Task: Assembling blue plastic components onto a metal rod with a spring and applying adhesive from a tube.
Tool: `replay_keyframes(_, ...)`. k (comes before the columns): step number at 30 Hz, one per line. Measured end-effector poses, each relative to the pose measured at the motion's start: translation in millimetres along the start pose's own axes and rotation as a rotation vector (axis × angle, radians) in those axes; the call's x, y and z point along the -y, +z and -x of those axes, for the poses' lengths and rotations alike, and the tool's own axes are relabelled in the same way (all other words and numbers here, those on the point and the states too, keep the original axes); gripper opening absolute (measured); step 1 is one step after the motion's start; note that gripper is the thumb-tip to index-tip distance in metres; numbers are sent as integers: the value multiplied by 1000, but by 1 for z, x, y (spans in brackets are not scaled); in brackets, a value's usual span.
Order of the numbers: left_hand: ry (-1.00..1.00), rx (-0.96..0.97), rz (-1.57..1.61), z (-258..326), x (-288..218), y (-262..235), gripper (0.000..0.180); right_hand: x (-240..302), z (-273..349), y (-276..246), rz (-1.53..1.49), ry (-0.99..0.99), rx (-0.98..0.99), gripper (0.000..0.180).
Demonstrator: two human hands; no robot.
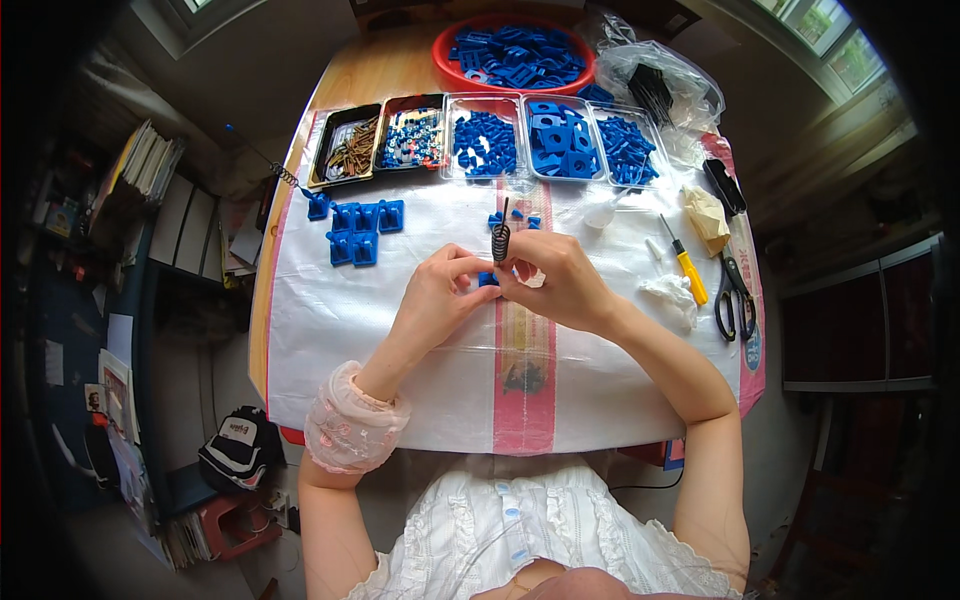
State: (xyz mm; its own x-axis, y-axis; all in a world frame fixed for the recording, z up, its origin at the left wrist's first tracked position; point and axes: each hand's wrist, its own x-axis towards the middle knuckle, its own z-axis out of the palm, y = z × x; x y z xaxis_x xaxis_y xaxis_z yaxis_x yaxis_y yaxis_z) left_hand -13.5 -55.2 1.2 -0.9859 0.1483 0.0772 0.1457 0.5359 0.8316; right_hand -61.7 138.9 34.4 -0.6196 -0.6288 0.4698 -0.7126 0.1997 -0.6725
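In the middle of the table [420, 400], the left hand [437, 290] pinches a blue block [487, 280] and the right hand [562, 278] grips a spring [501, 242] there, so this piece looks unfinished, while the left group [366, 232] seems prepared and far trays [522, 135] hold many parts [486, 142].

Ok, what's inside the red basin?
A heap of blue plastic parts fills the red basin; its bottom, and anything buried beneath the top layer, can't be seen.

Wooden table [350, 80], draped with white pink-striped sheet [440, 395]. Row of five trays [522, 150]. Blue bases [366, 217] left; loose blue bits [534, 223] centre; yellow-handled screwdriver [691, 278], black scissors [735, 282] right. Red basin [440, 62] far end.
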Motion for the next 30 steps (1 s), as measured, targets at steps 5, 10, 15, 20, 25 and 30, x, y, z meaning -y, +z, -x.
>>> replay_keyframes(5,0,-7,4,1,-1,0,26,-1,1,1,-1,36,29,18)
replay_keyframes(10,-6,2,0,1,-2,0,27,-4,3,5,-30,43,23,17)
replay_keyframes(15,1,0,25,2,-3,1,27,15,-2,-10,-64,58,-114,13)
replay_keyframes(20,-5,-15,4,4,-6,-1,28,38,-11,-54,0,144,-68,10)
replay_keyframes(25,7,-44,-50,5,-7,-1,32,26,3,-80,356,191,273,9)
replay_keyframes(30,196,-139,-10,5,-27,-12,36,23,24,-87,483,205,386,12)
